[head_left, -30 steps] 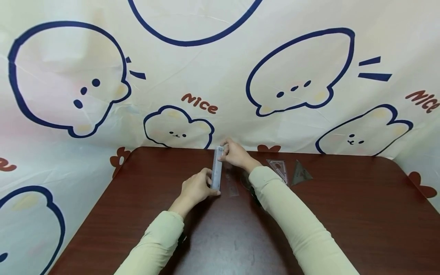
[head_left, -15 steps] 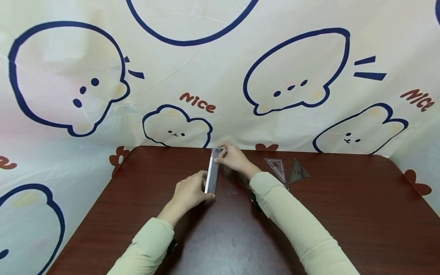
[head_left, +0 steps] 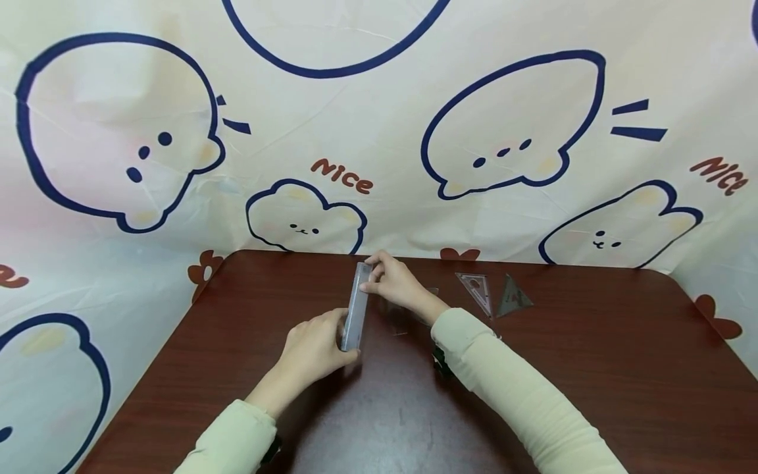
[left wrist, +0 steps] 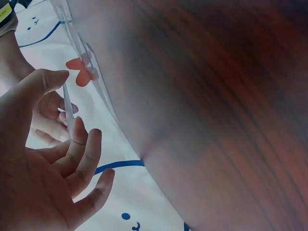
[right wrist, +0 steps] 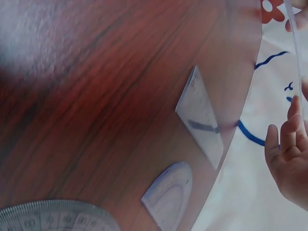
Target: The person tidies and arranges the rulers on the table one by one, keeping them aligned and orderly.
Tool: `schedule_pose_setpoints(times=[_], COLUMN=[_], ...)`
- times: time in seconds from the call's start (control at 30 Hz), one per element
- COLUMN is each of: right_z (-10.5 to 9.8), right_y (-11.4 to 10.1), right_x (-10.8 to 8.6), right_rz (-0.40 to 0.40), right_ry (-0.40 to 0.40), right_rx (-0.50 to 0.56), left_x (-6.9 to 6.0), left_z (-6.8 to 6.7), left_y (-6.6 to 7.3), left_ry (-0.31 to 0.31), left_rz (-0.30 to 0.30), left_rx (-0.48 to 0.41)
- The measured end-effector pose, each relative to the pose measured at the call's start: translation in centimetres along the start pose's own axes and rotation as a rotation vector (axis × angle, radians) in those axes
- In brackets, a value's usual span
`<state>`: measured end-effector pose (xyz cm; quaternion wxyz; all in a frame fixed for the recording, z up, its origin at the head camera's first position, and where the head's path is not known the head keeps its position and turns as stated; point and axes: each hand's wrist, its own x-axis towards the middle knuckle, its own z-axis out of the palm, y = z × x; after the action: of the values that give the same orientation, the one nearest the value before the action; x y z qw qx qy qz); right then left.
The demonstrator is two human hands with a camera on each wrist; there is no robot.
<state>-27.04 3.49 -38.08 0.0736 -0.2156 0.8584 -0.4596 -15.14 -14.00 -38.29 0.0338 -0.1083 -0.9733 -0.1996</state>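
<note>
A clear ruler [head_left: 356, 309] is held slanted above the table, its far end leaning right. My left hand [head_left: 310, 349] grips the near end, thumb on the close edge and fingers behind. My right hand [head_left: 399, 283] pinches the far end between thumb and fingers. Seen from the left wrist, the ruler [left wrist: 68, 103] is nearly edge-on between the thumb and fingertips of the left hand [left wrist: 53, 159], with the right hand [left wrist: 50, 118] behind. At the right edge of the right wrist view, the ruler [right wrist: 294, 53] appears as a thin strip beside a hand [right wrist: 291, 159].
Two set squares, one clear [head_left: 476, 293] and one greyish [head_left: 514, 297], lie right of my right hand. A faint transparent piece [head_left: 399, 324] lies below that hand. A round-edged graduated piece [right wrist: 57, 219] shows in the right wrist view. Patterned cloth [head_left: 403, 131] hangs behind the table [head_left: 592, 342].
Both hands have carried the ruler left and toward me, tilting it further. My left hand has come closer along with its near end. The set squares stay where they were.
</note>
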Motion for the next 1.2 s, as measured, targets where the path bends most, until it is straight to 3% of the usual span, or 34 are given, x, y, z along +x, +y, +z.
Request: schedule_pose_setpoints(times=[0.53, 1.2], right_z=[2.0, 6.5], right_y=[-3.2, -5.4], right_x=[-0.8, -0.9], right_rz=[-0.041, -0.083], right_ry=[-0.013, -0.043], right_rx=[0.044, -0.032], left_x=[-2.9, -7.3], left_z=[-3.0, -4.2], left_y=[-1.2, -4.5], left_ry=[0.01, 0.049], left_rz=[0.02, -0.034], left_rx=[0.133, 0.151])
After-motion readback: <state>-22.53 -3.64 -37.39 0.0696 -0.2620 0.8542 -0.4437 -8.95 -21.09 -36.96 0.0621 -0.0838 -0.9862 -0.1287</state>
